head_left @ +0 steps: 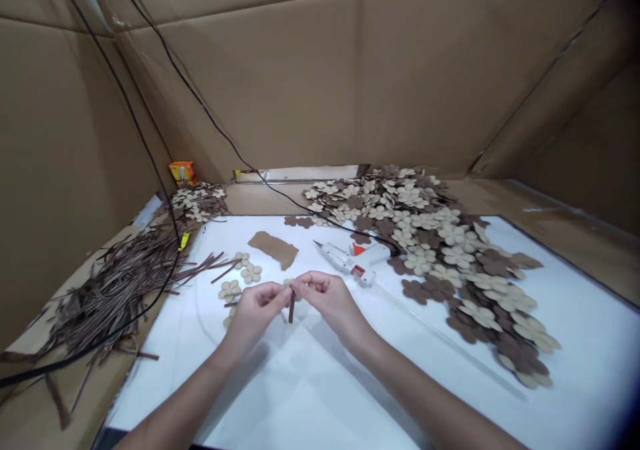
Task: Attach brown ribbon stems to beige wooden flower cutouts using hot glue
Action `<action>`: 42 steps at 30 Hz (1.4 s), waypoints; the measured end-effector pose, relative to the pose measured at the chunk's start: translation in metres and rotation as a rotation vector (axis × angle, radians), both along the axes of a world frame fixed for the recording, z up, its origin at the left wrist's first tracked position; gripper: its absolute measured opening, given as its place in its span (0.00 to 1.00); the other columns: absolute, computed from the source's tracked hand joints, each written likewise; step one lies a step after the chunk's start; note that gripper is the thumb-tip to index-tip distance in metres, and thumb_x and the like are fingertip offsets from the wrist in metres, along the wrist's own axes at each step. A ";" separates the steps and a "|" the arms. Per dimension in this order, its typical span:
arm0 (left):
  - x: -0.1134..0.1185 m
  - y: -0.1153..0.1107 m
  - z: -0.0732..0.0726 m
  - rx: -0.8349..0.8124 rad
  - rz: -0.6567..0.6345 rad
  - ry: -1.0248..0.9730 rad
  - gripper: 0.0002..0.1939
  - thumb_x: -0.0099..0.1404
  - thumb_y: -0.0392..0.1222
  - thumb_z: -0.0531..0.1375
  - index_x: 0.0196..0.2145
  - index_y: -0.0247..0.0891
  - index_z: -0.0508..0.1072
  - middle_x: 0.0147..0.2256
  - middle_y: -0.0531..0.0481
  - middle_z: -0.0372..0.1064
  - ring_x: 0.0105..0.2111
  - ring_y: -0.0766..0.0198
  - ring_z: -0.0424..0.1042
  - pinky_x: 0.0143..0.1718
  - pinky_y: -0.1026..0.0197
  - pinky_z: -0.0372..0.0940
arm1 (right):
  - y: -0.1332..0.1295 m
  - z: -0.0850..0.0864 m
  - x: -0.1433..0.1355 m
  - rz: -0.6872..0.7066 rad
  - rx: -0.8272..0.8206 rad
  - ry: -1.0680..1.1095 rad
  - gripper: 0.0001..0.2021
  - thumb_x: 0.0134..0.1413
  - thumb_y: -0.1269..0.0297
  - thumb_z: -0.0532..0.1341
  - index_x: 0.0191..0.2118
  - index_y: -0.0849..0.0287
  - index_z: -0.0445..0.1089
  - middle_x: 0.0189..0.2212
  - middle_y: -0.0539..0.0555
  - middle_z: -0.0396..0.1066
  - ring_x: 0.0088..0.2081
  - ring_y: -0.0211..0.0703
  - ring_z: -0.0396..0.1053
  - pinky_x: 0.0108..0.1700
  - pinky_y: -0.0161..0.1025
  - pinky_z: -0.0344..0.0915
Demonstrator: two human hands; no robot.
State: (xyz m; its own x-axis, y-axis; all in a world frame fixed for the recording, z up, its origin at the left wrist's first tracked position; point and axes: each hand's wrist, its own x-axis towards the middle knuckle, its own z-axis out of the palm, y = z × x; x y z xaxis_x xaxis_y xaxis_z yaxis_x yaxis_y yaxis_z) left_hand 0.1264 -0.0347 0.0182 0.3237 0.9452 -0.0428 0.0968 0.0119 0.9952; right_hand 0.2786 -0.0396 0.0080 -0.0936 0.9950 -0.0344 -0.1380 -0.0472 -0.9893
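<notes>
My left hand (257, 313) and my right hand (330, 300) meet over the white board (295, 397), fingertips pinched together. Between them hangs a short brown strip (291, 308), with a small bit of a cream piece showing at its top; the fingers hide most of that piece. Cream flower shapes (229, 290) lie just left of my left hand, with a few thin brown strips among them. Beyond my hands rests a white glue gun (345, 260) with an orange trigger, and a clear glue stick (450, 343) extends from its back. A torn brown cardboard piece (274, 249) lies behind my left hand.
A large pile of cream and brown flowers (450, 257) spreads along the right. Many brown strips (125, 283) are heaped at the left. An orange box (183, 172) stands at the back left. A black cable (215, 127) crosses from above; cardboard walls (300, 70) surround the work surface.
</notes>
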 end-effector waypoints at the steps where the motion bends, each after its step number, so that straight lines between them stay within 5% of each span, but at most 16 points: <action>1: 0.000 0.000 0.000 -0.005 -0.002 -0.004 0.14 0.58 0.48 0.59 0.23 0.34 0.72 0.24 0.51 0.68 0.28 0.65 0.65 0.31 0.65 0.59 | -0.001 -0.001 -0.001 -0.006 -0.001 0.002 0.12 0.44 0.56 0.65 0.26 0.60 0.73 0.22 0.51 0.72 0.28 0.40 0.68 0.34 0.36 0.63; 13: -0.003 0.000 -0.010 -0.061 0.028 -0.015 0.14 0.55 0.48 0.62 0.23 0.32 0.74 0.23 0.49 0.70 0.27 0.64 0.65 0.30 0.64 0.58 | -0.004 0.000 -0.007 -0.074 -0.031 0.012 0.14 0.46 0.54 0.64 0.27 0.62 0.73 0.24 0.53 0.73 0.30 0.41 0.69 0.36 0.37 0.63; 23: 0.002 -0.004 0.000 -0.083 0.068 -0.067 0.17 0.56 0.51 0.61 0.24 0.33 0.74 0.18 0.53 0.63 0.22 0.68 0.59 0.26 0.65 0.54 | -0.007 -0.001 -0.009 -0.089 -0.021 0.004 0.13 0.48 0.54 0.63 0.27 0.62 0.72 0.24 0.52 0.71 0.30 0.41 0.68 0.37 0.38 0.63; 42: 0.009 -0.010 -0.013 -0.036 0.150 -0.025 0.14 0.60 0.49 0.57 0.26 0.35 0.68 0.24 0.53 0.64 0.24 0.68 0.61 0.27 0.66 0.57 | -0.012 -0.001 -0.015 -0.134 0.014 -0.110 0.17 0.51 0.51 0.59 0.28 0.61 0.70 0.26 0.53 0.71 0.31 0.42 0.68 0.36 0.38 0.63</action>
